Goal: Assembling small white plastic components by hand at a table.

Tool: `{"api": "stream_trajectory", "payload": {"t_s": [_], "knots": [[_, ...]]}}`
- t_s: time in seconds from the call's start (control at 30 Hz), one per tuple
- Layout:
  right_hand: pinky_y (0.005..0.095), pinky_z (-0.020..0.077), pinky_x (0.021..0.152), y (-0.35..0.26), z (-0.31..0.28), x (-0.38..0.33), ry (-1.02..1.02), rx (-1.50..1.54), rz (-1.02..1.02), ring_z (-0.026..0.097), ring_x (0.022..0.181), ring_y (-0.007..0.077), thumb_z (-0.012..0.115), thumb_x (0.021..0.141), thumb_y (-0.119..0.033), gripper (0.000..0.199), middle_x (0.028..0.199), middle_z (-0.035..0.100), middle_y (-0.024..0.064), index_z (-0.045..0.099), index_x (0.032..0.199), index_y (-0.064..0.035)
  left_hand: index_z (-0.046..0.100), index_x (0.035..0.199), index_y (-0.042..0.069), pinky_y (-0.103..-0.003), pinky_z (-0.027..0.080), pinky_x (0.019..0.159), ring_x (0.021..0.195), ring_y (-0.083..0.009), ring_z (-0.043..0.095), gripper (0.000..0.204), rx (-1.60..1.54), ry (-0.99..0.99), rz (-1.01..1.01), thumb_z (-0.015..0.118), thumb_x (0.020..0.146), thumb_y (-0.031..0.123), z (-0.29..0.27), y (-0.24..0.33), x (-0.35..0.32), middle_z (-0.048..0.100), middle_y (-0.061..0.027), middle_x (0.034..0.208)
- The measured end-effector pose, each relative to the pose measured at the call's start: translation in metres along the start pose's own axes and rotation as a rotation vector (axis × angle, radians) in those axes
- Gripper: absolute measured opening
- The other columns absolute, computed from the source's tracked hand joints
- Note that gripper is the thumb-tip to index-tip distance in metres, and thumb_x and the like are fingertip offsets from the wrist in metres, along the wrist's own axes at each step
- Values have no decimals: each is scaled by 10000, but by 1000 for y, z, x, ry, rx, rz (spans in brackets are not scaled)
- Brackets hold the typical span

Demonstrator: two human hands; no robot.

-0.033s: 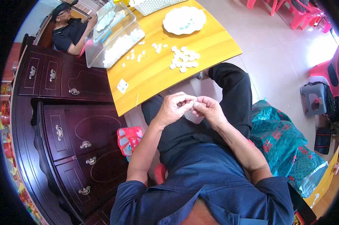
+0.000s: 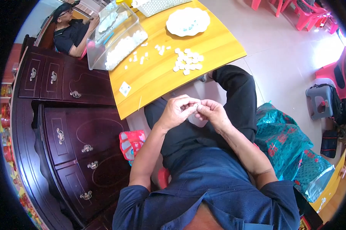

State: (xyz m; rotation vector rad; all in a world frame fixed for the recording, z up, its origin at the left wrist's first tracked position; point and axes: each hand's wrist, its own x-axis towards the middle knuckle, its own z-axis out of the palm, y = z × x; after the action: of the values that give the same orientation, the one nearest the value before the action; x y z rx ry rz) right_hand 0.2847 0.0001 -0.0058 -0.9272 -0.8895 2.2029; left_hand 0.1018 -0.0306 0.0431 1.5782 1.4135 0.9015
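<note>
Pinching small whitish piece (image 2: 196, 105), mostly hidden, with left fingers (image 2: 188, 111), right fingers (image 2: 205, 110).

A small, whitish piece (image 2: 196, 105), mostly covered and too tiny for its shape or tilt to be told, was pinched between the left hand (image 2: 177, 112) and the right hand (image 2: 215, 114).

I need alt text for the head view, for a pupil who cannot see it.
Seen from above, the left hand and right hand together pinch a small pale piece. Beyond them, a yellow wooden table carries loose white pieces, a scalloped white plate and a clear bin.
</note>
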Motion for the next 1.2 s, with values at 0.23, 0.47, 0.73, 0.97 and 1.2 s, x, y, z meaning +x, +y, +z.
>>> {"api": "stream_trajectory", "payload": {"t_s": [0.23,0.47,0.73,0.97,1.2], "knots": [[200,488,666,6,-5,0,5,39,-12,623,754,55,633,978,-197,151,905,700,9,666,1028,-58,638,1184,39,-333,548,714,768,-227,645,510,423,130,134,802,717,158,15,19,-4,642,-90,939],[229,522,709,10,-8,2,33,166,18,627,765,68,642,965,-176,111,885,681,0,664,983,-69,677,1059,57,-375,555,755,879,-286,669,320,657,217,327,739,755,133,27,6,-4,667,-98,975],[241,534,710,17,-10,2,56,152,42,632,758,82,651,958,-201,122,869,682,-9,687,965,-84,653,1094,48,-395,548,769,907,-314,658,304,590,165,317,706,813,153,22,1,-7,666,-115,988],[242,527,732,3,-1,0,34,138,-13,646,768,82,613,977,-200,155,930,719,27,692,986,-67,684,1034,46,-376,549,754,864,-310,677,309,457,266,311,776,756,143,16,1,-7,687,-121,938],[256,528,753,-13,11,-1,-26,159,-36,649,791,93,588,993,-209,183,956,723,44,685,1008,-54,683,1017,37,-370,549,739,845,-301,675,301,426,305,371,787,760,155,5,7,-5,686,-118,927]]}}
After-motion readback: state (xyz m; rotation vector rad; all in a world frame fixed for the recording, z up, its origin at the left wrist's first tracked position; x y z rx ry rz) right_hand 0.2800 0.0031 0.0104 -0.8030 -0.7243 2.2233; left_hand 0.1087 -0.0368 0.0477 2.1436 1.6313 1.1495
